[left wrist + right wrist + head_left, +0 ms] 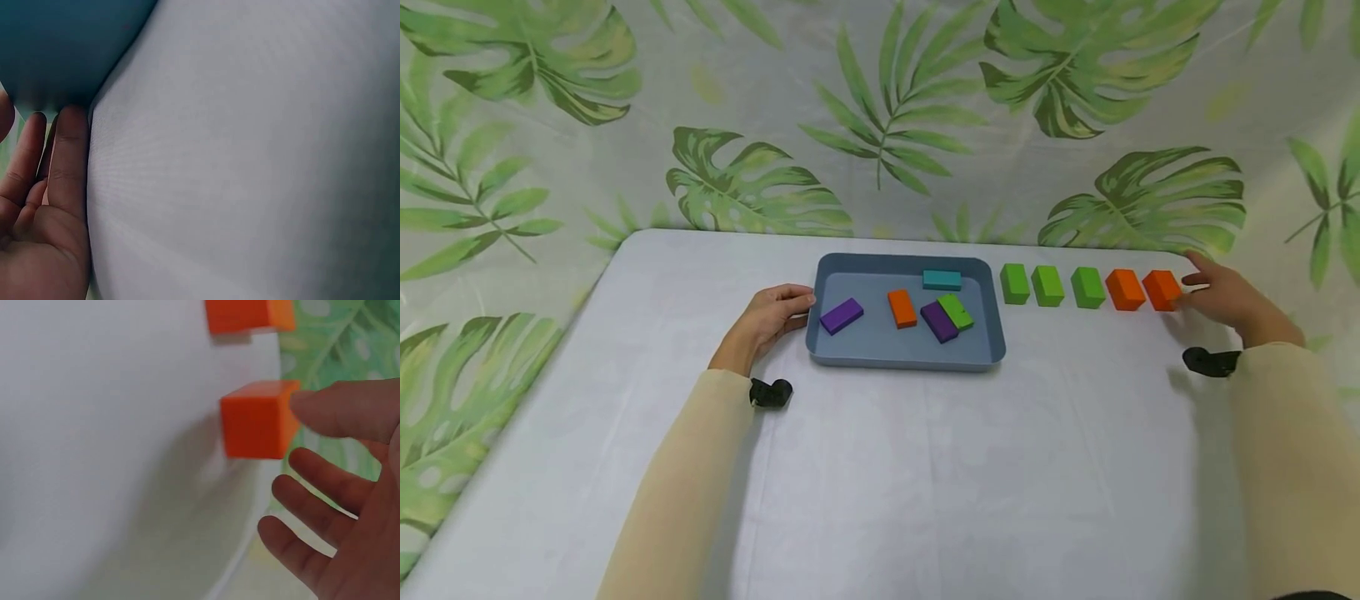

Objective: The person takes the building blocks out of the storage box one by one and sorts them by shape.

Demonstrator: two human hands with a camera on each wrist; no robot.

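Observation:
My left hand (pixel 772 315) rests at the left end of a blue-grey tray (pixel 906 362). In the left wrist view its fingers (pixel 67 162) are fairly straight, tips against the tray's outer wall (pixel 62 50). Inside the tray lie two purple blocks, one (pixel 842 316) at the left, plus an orange block (pixel 902 309), a green block (pixel 956 312) and a teal block (pixel 942 280). My right hand (pixel 1228 296) is beside the rightmost orange block (pixel 1162 290), fingers spread and loosely extended. In the right wrist view the thumb overlaps that block's (pixel 253 428) edge.
Right of the tray, a row runs along the table's back: three green blocks, the middle one (pixel 1047 286) among them, then another orange block (pixel 1125 289) and the rightmost one. White cloth covers the table (pixel 925 475). A leaf-patterned curtain (pixel 895 100) hangs behind.

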